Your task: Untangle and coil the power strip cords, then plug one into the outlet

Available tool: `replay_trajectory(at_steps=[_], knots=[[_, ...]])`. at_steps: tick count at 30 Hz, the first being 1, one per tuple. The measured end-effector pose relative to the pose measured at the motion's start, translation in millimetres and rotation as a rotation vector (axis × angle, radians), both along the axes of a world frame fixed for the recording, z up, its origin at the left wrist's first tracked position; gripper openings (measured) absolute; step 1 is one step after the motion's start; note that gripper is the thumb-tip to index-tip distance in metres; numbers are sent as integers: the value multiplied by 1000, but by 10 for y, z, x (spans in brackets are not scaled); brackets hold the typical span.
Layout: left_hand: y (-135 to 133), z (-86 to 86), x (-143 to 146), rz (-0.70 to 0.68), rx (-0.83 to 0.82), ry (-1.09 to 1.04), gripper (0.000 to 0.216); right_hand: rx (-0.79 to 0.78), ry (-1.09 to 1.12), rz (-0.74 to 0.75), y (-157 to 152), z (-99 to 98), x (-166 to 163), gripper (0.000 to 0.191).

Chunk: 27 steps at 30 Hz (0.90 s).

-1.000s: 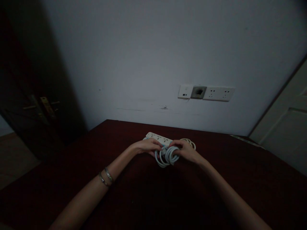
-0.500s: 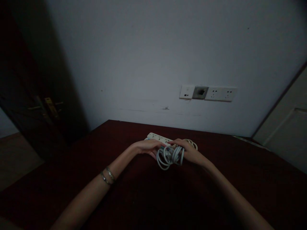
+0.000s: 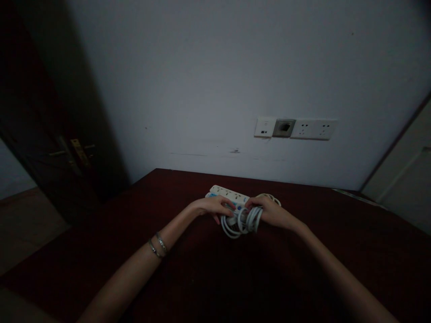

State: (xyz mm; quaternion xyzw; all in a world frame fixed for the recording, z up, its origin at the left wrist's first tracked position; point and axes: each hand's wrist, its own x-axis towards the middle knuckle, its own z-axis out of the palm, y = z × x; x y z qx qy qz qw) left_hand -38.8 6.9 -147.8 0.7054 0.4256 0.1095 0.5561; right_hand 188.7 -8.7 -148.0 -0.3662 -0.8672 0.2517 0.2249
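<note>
A coiled pale grey cable (image 3: 252, 220) lies bunched between my hands over the dark red tabletop. My right hand (image 3: 271, 212) is closed around the coil's right side. On the other side, my left hand (image 3: 215, 206) pinches the left part of the bundle near a pale end, possibly a plug, too dim to make out. Behind them lies a white power strip (image 3: 229, 193) with several sockets facing up. A second strip with blue parts (image 3: 211, 195) lies against its near side, partly hidden by my left hand. Another cream cable (image 3: 274, 198) is coiled behind my right hand.
The dark red table (image 3: 182, 184) meets a pale wall, where a row of wall sockets (image 3: 313, 129) is mounted at the right. A dark door with a brass handle (image 3: 79, 150) stands at the left. A pale door or panel (image 3: 404, 188) is at the right.
My left fingers have shifted at the bundle, with thumb and finger now closer together on its left part. More of the blue-marked strip shows. The view has moved slightly.
</note>
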Motion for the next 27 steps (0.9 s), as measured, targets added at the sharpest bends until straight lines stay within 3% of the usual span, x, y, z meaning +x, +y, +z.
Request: replay_trajectory(at_steps=[5, 8, 12, 17, 27], knots=[[-3, -6, -29, -28, 52, 101, 66, -27, -32, 34, -43, 120, 77, 17], [16, -37, -35, -51, 54, 119, 73, -169, -83, 131, -75, 165, 122, 19], [38, -41, -55, -92, 43, 112, 75, -326, -144, 224, -129, 190, 127, 27], [42, -22, -96, -99, -3, 133, 70, -397, -156, 287, -162, 176, 75, 31], [125, -164, -116, -71, -26, 176, 66, -464, -58, 349, -202, 228, 21, 38]])
